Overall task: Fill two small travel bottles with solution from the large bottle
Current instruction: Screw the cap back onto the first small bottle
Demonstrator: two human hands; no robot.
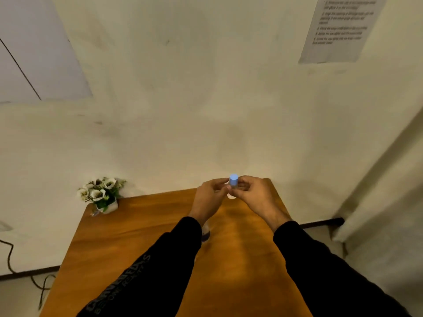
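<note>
Both hands are up at the far end of the wooden table (pixel 137 236), holding one small clear bottle (pixel 231 195) with a light blue cap (pixel 233 179); the left hand (pixel 209 197) has its fingers curled in on the bottle's left side, and the right hand (pixel 254 194) pinches it from the right, just under the cap; the bottle is so small and blurry I can't tell if it sits on the table or is held just above it; I also can't tell if there's any liquid in it; the cap is on, so my guess is it's being twisted open or shut, but I can't say which; something clear w/ a dark bit (pixel 205 233) peeks out by the left sleeve, maybe another bottle, too hidden to say; I can't pick out the big bottle w/ any surety; so as far as I can see, no pouring is going on now, and prob. most of the job is left, or one bottle is being closed up; a little pot of white flowers (pixel 101 194) sits on the table's far left corner, well apart from the hands
</note>
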